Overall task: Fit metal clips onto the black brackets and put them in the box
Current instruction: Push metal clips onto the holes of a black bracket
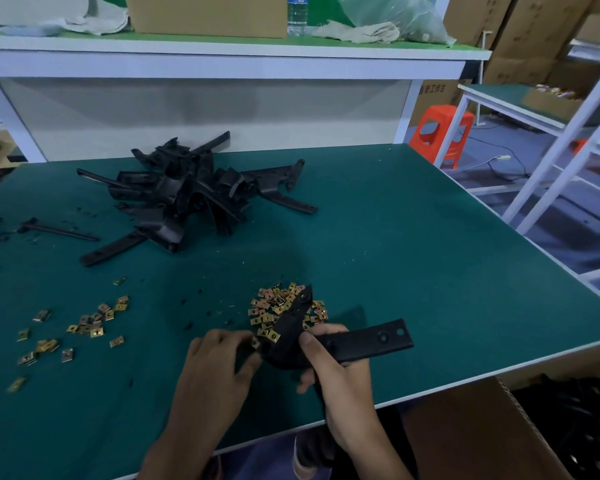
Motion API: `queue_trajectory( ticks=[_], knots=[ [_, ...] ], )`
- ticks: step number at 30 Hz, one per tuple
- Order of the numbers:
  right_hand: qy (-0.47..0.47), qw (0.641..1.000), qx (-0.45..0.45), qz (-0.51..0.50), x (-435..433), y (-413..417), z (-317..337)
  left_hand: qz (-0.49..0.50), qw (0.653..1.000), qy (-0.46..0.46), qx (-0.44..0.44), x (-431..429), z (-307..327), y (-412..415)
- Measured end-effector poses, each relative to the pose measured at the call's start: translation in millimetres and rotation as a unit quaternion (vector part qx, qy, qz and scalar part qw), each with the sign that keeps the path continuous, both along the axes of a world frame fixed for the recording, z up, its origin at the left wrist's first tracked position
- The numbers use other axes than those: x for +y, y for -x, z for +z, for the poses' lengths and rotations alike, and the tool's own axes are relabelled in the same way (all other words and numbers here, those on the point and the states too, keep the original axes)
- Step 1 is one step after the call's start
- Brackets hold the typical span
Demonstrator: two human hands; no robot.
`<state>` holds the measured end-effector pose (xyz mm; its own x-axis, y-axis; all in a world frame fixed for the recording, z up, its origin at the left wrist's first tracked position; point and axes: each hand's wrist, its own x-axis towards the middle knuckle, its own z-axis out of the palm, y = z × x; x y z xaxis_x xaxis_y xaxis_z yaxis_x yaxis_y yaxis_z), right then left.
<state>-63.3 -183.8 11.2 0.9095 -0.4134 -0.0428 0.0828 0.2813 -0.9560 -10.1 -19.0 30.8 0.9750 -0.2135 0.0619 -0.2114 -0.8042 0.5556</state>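
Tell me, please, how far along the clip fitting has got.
Done: some black parts already lie in the box. In hand: the right hand grips one bracket while the left hand pinches a clip at it. Left: the bracket pile and many loose clips.

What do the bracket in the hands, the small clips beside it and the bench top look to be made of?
The bracket looks like moulded plastic, matte black with formed holes; coated metal is possible. The clips look like thin stamped sheet metal, shiny yellow-gold plated. The bench top is a dull dark green mat, probably rubber or vinyl.
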Motion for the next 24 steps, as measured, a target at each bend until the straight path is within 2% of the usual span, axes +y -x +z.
queue_trajectory(
  ticks=[9, 12, 19, 24],
  knots=[
    [0.004, 1.000, 0.005, 0.013, 1, 0, 1, 0.000, 0.998, -0.026, -0.062, -2, -13, 0],
    [0.003, 1.000, 0.014, 0.013, 1, 0, 2, 0.010, 0.997, 0.011, -0.070, -3, -12, -3],
    [0.005, 1.000, 0.010, 0.009, -1, 0, 0, 0.057, 0.989, 0.138, 0.004, -3, 0, -9],
    [0.014, 1.000, 0.012, 0.008, 0, -1, 0, 0.038, 0.982, 0.168, 0.072, -3, 9, -11]
  ],
)
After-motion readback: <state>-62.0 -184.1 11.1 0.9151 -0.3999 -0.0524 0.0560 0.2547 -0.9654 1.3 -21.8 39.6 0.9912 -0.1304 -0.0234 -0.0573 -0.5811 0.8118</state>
